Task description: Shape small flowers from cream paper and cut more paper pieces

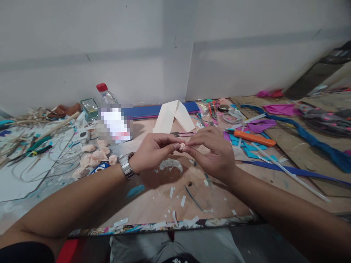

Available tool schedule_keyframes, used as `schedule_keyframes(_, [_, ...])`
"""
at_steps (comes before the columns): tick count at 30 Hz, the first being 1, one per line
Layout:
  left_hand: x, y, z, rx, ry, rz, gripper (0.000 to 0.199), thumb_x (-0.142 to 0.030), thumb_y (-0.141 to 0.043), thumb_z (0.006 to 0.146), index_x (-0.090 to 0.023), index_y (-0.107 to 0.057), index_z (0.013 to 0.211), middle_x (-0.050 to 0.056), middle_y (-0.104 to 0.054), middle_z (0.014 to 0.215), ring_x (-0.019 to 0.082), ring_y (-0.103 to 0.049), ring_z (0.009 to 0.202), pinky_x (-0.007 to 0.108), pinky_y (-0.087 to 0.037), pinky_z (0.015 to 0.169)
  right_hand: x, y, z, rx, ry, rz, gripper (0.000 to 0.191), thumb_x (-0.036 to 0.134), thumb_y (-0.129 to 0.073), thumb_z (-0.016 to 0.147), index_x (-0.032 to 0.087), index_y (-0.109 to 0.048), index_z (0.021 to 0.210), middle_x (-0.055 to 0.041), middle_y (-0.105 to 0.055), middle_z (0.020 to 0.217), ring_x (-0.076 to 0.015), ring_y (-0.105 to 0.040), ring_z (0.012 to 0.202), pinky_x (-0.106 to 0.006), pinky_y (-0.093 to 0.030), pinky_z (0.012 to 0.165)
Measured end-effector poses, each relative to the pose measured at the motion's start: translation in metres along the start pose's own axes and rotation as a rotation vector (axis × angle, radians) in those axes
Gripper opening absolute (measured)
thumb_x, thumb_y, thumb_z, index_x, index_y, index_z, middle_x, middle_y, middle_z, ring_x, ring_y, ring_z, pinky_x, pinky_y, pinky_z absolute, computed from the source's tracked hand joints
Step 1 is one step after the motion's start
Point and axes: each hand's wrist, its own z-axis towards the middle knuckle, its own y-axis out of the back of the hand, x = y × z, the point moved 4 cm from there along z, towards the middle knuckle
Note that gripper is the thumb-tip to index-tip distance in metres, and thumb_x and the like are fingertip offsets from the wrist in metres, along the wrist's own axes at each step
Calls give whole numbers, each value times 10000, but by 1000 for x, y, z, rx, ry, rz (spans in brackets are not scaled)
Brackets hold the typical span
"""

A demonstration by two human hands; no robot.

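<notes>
Both hands meet over the middle of the table, pinching a small pale pink crumpled piece (182, 146) between their fingertips. My left hand (156, 151), with a metal watch at the wrist, grips it from the left between thumb and forefinger. From the right, my right hand (212, 151) holds the same piece with thumb and fingers. Several similar pale pink crumpled pieces (95, 159) lie in a pile left of my left wrist. Behind the hands stands a folded cream paper strip (166, 116).
A red-capped bottle (109, 98) and a phone (116, 124) are at the back left. Green-handled pliers (38, 151) lie far left. An orange cutter (252, 138), blue strips and a white stick (290, 173) lie right. White scraps dot the front edge.
</notes>
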Motion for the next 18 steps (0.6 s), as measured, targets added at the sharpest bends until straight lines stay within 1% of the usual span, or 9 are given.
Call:
schedule_keyframes(3, [-1,-1,-1,20,-21,20,257,-346,-733,950,-181,-822,1126,107,-833,1078,204,-797,923,300,-652,789,-1,1,1,-11,0,3,82,273,-818,888,250,-739,884,-15,-786,814,-236,-692,846,-425,-493,823])
schedule_keyframes(7, [-1,-5,-2,84,-30,-51,285,-347,-745,946,-225,-806,1196,97,-787,1242,224,-769,1128,358,-630,993,-2,1,0,-12,-4,-3,119,303,-822,884,252,-715,866,-20,-776,814,-242,-682,844,-429,-490,811])
schedule_keyframes(10, [0,-6,-2,117,-16,-88,276,-342,-765,933,-254,-809,1190,80,-778,1267,218,-754,1173,366,-601,1063,-3,0,-2,-4,0,-2,150,312,-824,882,251,-693,844,-15,-757,787,-240,-676,832,-426,-480,796])
schedule_keyframes(13, [1,-6,-2,112,-5,-76,258,-341,-769,928,-262,-816,1170,71,-792,1237,214,-765,1144,366,-608,1050,-4,1,-3,1,5,-16,161,329,-833,876,256,-693,843,-11,-754,781,-244,-678,840,-427,-473,799])
schedule_keyframes(18, [2,-6,-2,108,19,-25,261,-379,-773,918,-230,-831,1124,90,-822,1142,219,-786,1047,350,-641,936,-2,7,2,-19,-27,-14,169,375,-842,867,258,-722,848,-26,-762,795,-244,-681,831,-421,-485,781])
